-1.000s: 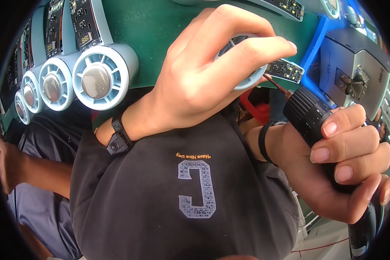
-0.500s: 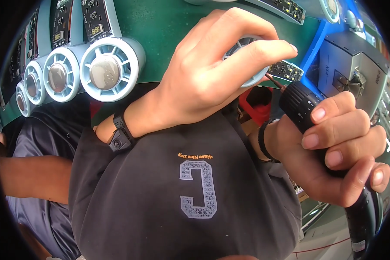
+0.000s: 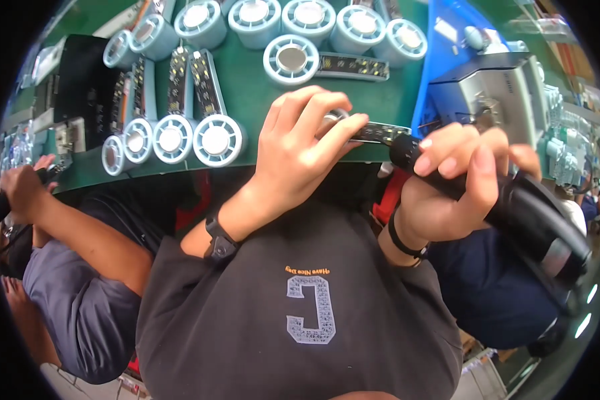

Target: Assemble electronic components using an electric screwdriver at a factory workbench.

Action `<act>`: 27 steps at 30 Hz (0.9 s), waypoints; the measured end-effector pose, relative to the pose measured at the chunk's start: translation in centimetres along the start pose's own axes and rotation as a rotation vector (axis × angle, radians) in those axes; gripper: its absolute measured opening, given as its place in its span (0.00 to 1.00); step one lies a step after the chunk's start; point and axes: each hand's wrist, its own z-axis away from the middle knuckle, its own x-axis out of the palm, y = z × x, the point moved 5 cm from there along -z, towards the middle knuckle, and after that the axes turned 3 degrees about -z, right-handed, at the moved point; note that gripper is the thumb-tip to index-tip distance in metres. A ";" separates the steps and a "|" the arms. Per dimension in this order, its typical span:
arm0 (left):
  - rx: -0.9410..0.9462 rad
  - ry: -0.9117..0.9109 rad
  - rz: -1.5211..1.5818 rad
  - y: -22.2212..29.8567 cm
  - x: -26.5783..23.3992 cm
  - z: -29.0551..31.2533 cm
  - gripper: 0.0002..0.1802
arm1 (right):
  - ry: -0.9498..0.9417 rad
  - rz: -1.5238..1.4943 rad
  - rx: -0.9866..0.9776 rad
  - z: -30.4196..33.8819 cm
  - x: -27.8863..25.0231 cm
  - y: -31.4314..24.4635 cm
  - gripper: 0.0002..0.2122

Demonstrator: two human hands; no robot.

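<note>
My left hand [image 3: 303, 137], with a black band on its wrist, is closed round the round light-blue head of a handle-shaped housing; the fingers hide most of the head. The housing's open strip, carrying a circuit board [image 3: 383, 132], sticks out to the right. In my right hand [image 3: 463, 180] is a black electric screwdriver [image 3: 543, 223], lying nearly level and pointing left. Its nose is beside the strip's right end. The bit is hidden, so I cannot tell whether it touches.
Several similar light-blue housings [image 3: 215, 141] lie in groups on the green table [image 3: 260, 107]. A blue tray [image 3: 447, 40] and a grey box-shaped machine [image 3: 490, 87] stand at the right. At the left is a co-worker's arm [image 3: 90, 223], its hand holding something dark.
The view has shifted, showing more of the table and the co-worker's hands. The screwdriver has swung from a steep slant to nearly level. Both hands keep their hold.
</note>
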 end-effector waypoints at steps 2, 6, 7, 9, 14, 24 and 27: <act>0.024 -0.011 -0.086 0.5 -0.6 0.0 0.23 | 0.034 0.020 -0.118 0.4 -0.7 -1.4 0.13; 0.061 -0.020 -0.272 -0.1 -1.5 0.3 0.23 | 0.213 0.084 -0.013 3.4 -2.2 -1.0 0.15; 0.062 -0.052 -0.303 0.0 -1.6 -0.2 0.23 | 0.301 0.142 0.082 4.1 -2.7 -0.7 0.16; 0.054 -0.122 -0.364 0.4 -1.7 -1.1 0.22 | 0.311 0.143 0.096 5.0 -3.0 -0.9 0.15; 0.046 -0.187 -0.345 0.9 -1.0 -4.0 0.21 | 0.350 0.182 0.239 6.9 -3.9 1.2 0.11; 0.157 -0.270 -0.505 0.6 -0.1 -4.3 0.19 | 0.151 0.245 0.119 7.3 -3.9 4.8 0.13; 0.148 -0.296 -0.503 0.8 0.5 -4.2 0.19 | 0.128 0.238 0.152 6.8 -3.8 4.8 0.13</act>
